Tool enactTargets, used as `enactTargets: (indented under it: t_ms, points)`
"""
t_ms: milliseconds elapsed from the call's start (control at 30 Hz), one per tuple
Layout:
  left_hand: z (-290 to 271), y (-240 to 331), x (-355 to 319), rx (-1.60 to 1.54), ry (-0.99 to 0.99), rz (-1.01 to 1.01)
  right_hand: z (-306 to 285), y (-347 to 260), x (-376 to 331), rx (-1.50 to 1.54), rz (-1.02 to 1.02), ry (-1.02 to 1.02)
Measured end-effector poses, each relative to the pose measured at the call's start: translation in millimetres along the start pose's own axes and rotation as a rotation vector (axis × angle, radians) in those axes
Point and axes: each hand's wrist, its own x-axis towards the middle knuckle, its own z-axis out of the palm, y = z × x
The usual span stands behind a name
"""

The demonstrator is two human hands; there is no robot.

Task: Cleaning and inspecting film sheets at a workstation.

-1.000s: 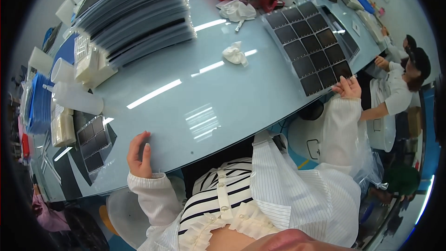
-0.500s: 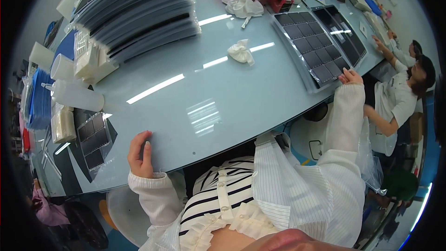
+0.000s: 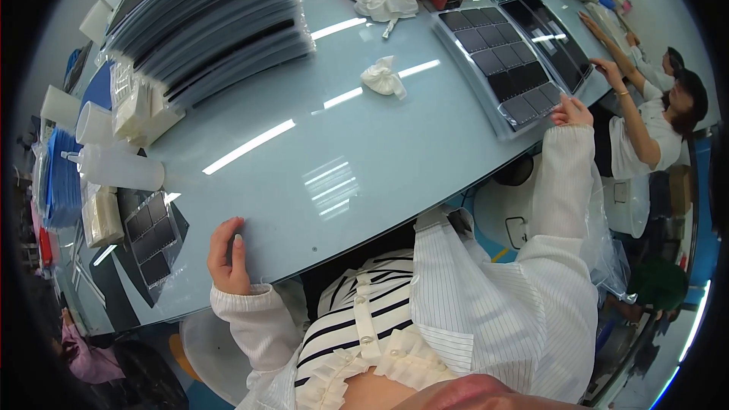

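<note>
the flat, dark rectangular panel of square cells under clear film [image 3: 493, 72] lies toward the right side of the pale blue-green, glossy table [image 3: 266, 197], close to its near edge, and its long axis slants from the right hand [image 3: 569, 111] away and leftward. that bare right hand is by far the nearer one: its fingertips, bunched close together, are at the panel's near right corner (whether they pinch the film or merely touch it, i cannot tell). the bare left hand [image 3: 228, 256] is well apart, off to the left at the table's near edge, with fingers loosely curled, thumb standing away from them and nothing held. between the two sides, a crumpled white cloth bundle [image 3: 383, 77] sits left of the panel, not touching it. just beyond the panel's right side, roughly parallel to it, is a second long black glossy panel [image 3: 545, 39], with a co-worker's hand [image 3: 605, 70] at its near end. nearest the left hand is a smaller dark sheet with square cells [image 3: 152, 239], lying farther left.
</note>
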Motion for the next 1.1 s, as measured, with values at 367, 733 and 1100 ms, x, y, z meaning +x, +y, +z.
enactTargets:
  t_ms: [367,733,1100]
  points:
    - [-1,3,-2,-0.021,0.07,0.007,118,-117,-71,-0.303,-0.762,-0.246]
    - [-6,11,-6,-0.022,0.113,0.047,360,-195,-197,-0.355,-1.724,-0.562]
    - [-2,8,-1,-0.121,0.157,0.013,302,-171,-262,0.159,-2.283,-0.261]
